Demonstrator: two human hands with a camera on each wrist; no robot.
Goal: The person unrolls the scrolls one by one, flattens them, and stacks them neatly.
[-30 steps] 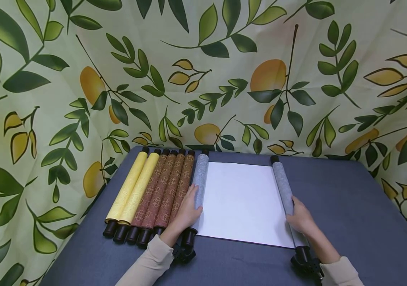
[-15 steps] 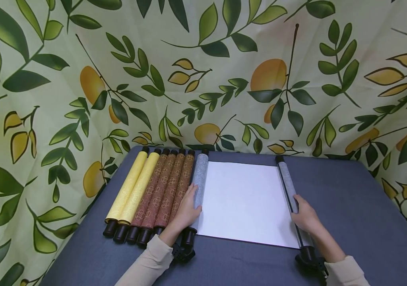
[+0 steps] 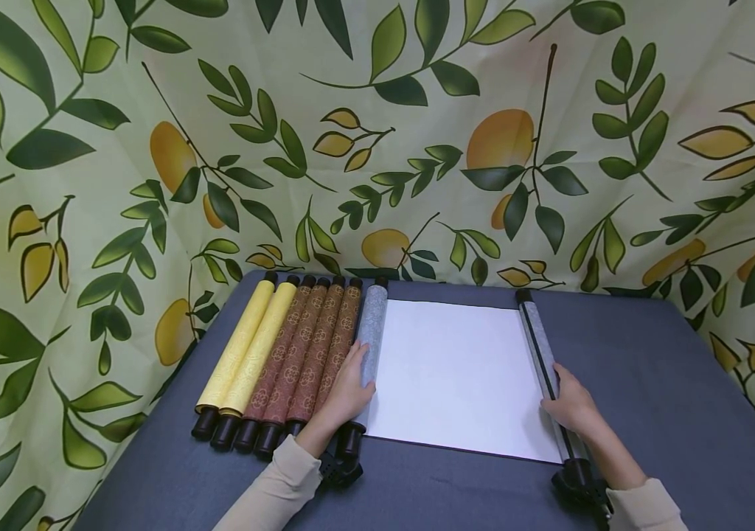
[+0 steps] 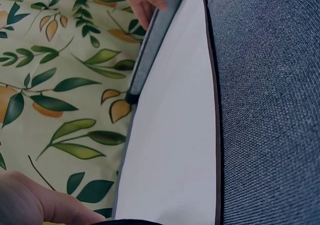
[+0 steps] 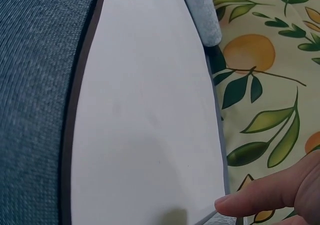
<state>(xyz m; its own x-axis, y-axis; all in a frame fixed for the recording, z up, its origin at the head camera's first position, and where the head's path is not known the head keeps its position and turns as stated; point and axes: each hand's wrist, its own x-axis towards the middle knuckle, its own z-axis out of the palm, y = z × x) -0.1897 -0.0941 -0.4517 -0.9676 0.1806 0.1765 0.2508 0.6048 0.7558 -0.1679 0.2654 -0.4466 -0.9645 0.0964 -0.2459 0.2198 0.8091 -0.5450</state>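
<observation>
Scroll point(image 3: 458, 377) slightly wider than before

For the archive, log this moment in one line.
left hand: holds left grey roll | right hand: holds right grey roll | white sheet: spread between them

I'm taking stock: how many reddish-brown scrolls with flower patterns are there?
4: the first scroll beside the two yellow patterned scrolls, second and third in the middle, fourth beside the left blue-grey fabric roll, partly hidden behind the left hand.
</observation>
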